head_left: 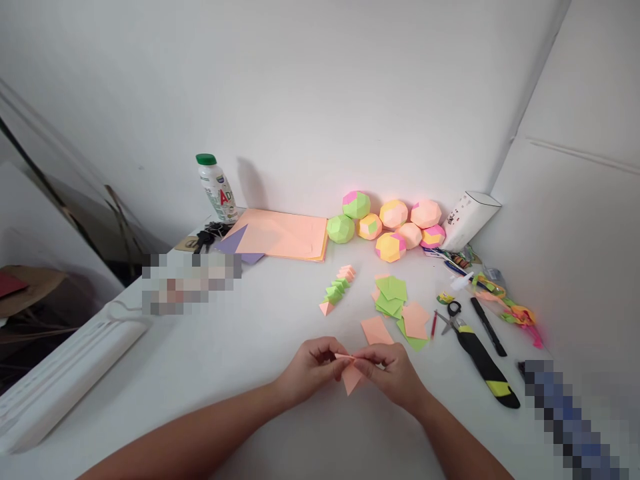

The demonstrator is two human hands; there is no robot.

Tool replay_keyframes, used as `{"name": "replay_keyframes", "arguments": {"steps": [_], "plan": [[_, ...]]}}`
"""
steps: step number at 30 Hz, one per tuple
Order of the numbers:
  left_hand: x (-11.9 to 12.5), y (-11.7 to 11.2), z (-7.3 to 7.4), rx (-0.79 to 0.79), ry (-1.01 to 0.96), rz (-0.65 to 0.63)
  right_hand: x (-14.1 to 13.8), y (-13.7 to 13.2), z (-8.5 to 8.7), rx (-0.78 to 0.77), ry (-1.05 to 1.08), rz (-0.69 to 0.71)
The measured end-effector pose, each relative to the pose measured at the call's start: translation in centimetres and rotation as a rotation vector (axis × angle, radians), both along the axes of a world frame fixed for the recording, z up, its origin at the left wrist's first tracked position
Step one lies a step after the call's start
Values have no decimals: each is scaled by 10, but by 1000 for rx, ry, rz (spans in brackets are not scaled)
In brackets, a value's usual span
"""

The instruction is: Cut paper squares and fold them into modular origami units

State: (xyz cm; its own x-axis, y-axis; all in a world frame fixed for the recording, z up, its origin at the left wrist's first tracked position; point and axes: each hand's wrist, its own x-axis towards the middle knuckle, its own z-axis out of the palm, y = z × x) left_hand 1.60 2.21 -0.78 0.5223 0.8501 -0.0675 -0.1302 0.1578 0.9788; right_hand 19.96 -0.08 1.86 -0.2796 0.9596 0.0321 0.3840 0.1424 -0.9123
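From my post I see the paper stack point(280, 233) between bottle point(218, 192) and paper balls point(391, 247), loose paper squares point(391, 295) before the balls, pen point(489, 327) to their right.

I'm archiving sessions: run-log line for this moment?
left hand: pinching peach paper | right hand: pinching same piece | nearby: green papers

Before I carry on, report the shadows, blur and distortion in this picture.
Head view: soft shadow on the white wall, right of the white plastic green-capped bottle. Head view: folded peach paper between left hand and right hand shows no marked blur. Head view: pixelation hides patches at left and lower right. Head view: bottle leans outward, likely lens distortion.
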Motion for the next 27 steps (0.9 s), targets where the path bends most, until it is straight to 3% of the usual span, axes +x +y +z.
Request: {"name": "replay_keyframes", "arguments": {"steps": [14,20,27], "plan": [[-2,-1,5,278,240,51,-2,-1,-4,-3,5,3],[-2,-2,5,215,182,53,-2,-1,-2,-3,6,20],[-3,1,6,15,58,108,1,-1,6,-4,8,-16]]}}
